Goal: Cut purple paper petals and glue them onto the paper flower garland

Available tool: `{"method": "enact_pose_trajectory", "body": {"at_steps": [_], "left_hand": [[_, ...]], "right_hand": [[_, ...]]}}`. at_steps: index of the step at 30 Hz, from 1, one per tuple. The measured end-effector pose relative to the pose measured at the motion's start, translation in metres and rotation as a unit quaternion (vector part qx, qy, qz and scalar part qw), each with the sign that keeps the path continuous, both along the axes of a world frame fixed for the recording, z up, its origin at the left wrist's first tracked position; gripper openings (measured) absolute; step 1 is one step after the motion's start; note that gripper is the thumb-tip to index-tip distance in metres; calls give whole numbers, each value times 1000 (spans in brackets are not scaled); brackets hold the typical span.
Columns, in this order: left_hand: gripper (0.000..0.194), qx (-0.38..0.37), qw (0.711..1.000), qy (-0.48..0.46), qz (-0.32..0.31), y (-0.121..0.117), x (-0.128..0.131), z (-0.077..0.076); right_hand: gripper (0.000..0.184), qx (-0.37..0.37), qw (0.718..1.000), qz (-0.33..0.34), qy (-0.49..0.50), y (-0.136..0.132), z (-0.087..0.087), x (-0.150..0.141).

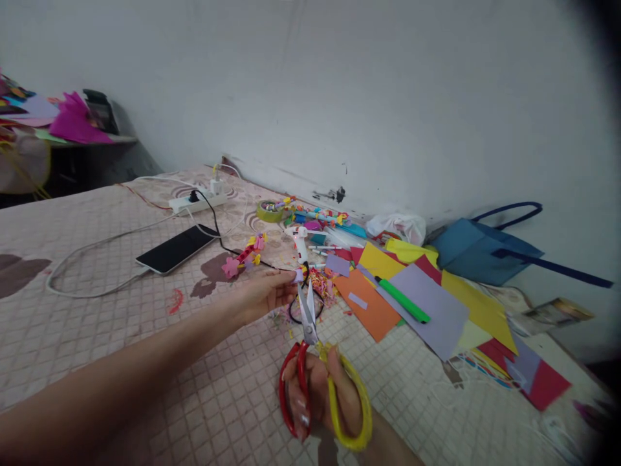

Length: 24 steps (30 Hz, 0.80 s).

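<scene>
My right hand [320, 388] grips a pair of scissors [310, 330] with one red and one yellow handle, the blades slightly apart and pointing away from me. Just beyond the blade tips, my left hand [274, 291] pinches a small lilac piece of paper [299, 276] between thumb and fingers. Behind that paper stands a white glue gun [301, 246] with a black cable. Small paper scraps [323, 285] lie scattered beside the blades. Left of the glue gun rests a pink and yellow paper-flower strip [245, 255].
A tablet-like black device [177, 249] lies at left, cabled to a white power strip [198, 202]. Coloured paper sheets [431, 304] spread on the right under a green marker [402, 300]. A blue bag [485, 249] leans on the wall; green tape [269, 211] sits behind.
</scene>
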<state>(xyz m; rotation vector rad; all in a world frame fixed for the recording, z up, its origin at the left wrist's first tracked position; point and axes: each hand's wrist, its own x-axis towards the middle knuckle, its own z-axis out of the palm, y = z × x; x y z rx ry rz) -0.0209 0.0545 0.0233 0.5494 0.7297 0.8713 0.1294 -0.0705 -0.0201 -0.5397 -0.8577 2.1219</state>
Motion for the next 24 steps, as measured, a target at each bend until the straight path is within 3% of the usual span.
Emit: {"method": "enact_pose_trajectory", "body": {"at_steps": [18, 24], "left_hand": [[6, -8, 1000, -8, 1, 3, -2, -4], [5, 20, 1000, -3, -17, -3, 2, -3]], "right_hand": [[66, -2, 1000, 2, -17, 0, 0, 3], [64, -8, 1000, -12, 1, 2, -1, 3]]}}
